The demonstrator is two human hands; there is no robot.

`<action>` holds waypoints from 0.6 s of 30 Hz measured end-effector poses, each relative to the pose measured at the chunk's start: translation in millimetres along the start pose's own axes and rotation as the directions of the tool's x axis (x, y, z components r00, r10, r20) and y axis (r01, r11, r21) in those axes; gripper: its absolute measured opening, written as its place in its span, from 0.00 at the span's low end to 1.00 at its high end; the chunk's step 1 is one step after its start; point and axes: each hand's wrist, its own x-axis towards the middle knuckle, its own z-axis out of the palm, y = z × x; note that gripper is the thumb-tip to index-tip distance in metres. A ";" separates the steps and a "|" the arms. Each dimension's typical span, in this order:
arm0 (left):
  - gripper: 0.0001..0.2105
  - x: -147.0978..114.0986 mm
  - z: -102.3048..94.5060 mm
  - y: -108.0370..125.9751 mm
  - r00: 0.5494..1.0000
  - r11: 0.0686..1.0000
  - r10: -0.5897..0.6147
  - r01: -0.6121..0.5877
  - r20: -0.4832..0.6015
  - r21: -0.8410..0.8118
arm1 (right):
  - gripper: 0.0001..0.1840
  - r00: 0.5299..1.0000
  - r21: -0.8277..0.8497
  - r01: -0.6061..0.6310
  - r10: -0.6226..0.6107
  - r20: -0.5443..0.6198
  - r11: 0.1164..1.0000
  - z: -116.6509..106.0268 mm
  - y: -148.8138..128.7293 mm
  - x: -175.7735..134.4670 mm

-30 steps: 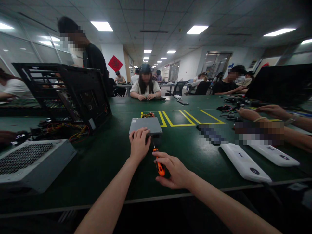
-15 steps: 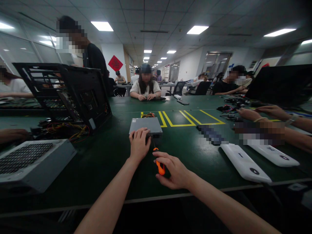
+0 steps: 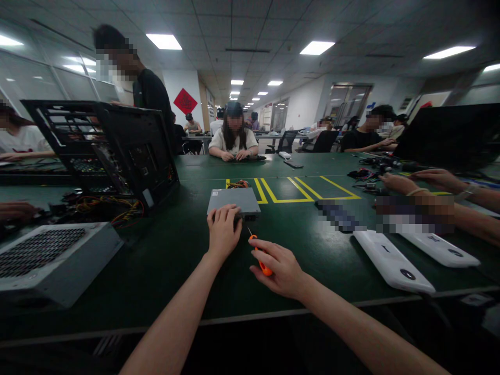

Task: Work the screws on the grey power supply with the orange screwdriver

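Note:
A small grey metal power supply unit [image 3: 236, 199] lies on the green table in front of me, its bundled wires showing behind it. My left hand [image 3: 224, 229] holds it at the near left corner, fingers bent over the top and thumb at the near side. An orange and black screwdriver [image 3: 265, 266] is held by the fingers of my right hand [image 3: 279, 265]. Its thin shaft points up and left, and the tip appears a little short of the unit's near side.
At left stand a larger power supply [image 3: 58, 260] with a mesh grille and an open black computer case [image 3: 113, 151]. White cases [image 3: 390, 260] lie to the right, near a co-worker's hands [image 3: 433, 182]. Yellow tape [image 3: 289, 200] marks the table. Another person sits opposite.
My right hand has drawn the screwdriver back and slightly right, away from the unit's near side, and tilted it more. My left hand stays on the unit.

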 end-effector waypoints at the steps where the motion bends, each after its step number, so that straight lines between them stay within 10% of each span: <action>1: 0.13 -0.1 0.1 -0.1 1.000 1.000 -0.001 0.001 -0.001 -0.001 | 0.14 0.999 -0.014 0.030 -0.030 0.031 0.999 -1.2 -1.2 1.1; 11: 0.12 0.3 -2.1 0.7 1.000 1.000 -0.011 0.011 -0.002 0.002 | 0.09 0.992 -0.015 -0.050 0.048 -0.115 0.999 -0.1 4.1 -1.6; 18: 0.12 0.8 -3.8 -1.0 1.000 1.000 -0.017 0.017 0.003 0.009 | 0.05 0.999 -0.036 0.027 -0.026 0.025 0.999 -3.1 -0.9 -0.2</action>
